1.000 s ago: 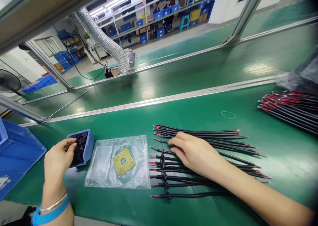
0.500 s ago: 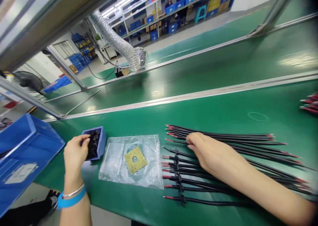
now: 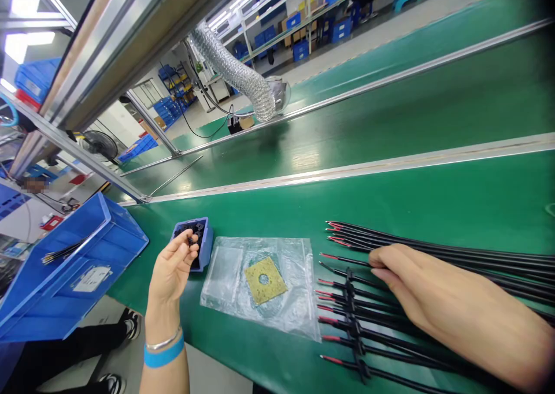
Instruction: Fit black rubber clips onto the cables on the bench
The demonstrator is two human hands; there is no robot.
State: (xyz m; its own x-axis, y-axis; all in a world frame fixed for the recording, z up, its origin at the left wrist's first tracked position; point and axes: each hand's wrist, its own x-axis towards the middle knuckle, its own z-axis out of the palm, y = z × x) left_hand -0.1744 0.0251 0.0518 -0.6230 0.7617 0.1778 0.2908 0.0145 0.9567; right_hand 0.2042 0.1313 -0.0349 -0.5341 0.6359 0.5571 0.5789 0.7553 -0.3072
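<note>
My left hand pinches a small black part just above a small blue bin of black parts. A silver bangle and a blue band circle that wrist. On the right, my right hand is closed on one black cable with a red tip, near its stripped end. Below it, several black cables run through a row of black clips. More loose black cables lie above. Between the hands a clear plastic bag lies flat, with a yellowish square that has a round hole.
A large blue crate with some cables inside stands at the left edge of the green table. Metal rails cross behind. A silver duct hangs beyond. Another person's legs and shoes show at lower left.
My left hand has lifted from inside the small bin and turned, with a black part now visible in its fingers. The view has swung left. My right hand remains on the cable.
</note>
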